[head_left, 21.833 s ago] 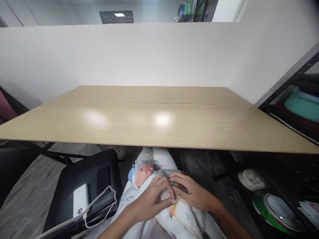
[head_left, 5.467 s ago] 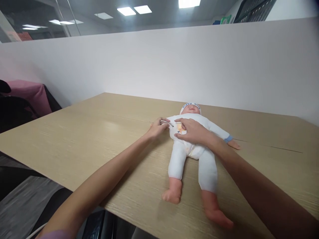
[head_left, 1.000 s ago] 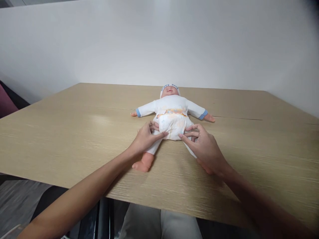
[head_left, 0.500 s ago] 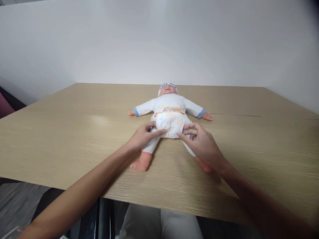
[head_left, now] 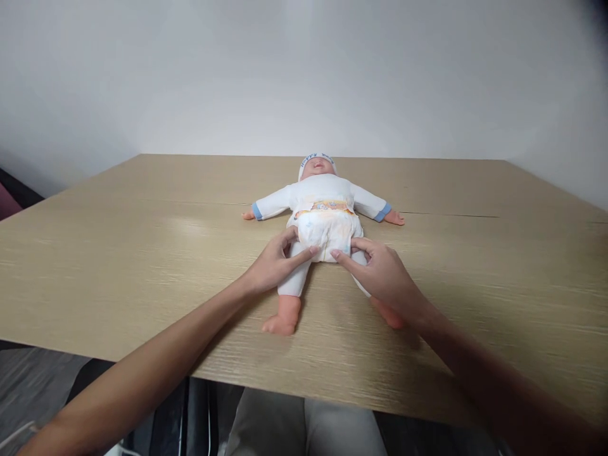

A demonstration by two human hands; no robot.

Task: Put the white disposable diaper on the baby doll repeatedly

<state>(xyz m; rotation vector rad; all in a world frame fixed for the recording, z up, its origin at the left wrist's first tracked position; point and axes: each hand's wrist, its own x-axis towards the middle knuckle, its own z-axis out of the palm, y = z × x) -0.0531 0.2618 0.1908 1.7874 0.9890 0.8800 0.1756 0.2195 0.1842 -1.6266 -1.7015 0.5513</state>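
A baby doll in a white outfit with blue cuffs and a lettered white cap lies on its back, arms spread, feet towards me. A white diaper with an orange printed waistband is around its hips. My left hand grips the diaper's edge at the left leg opening, thumb on the front and fingers behind. On the other side, my right hand pinches the right leg edge between thumb and fingers. The doll's right-hand lower leg is partly hidden by my wrist.
The doll lies on a wooden table with a thin seam across it. A pale wall stands behind. Below the near edge are my grey-trousered legs and a black chair part.
The doll's left-hand foot has shifted right and slightly nearer. My right fingers have closed in on the diaper's edge, and its right side spreads a little wider.
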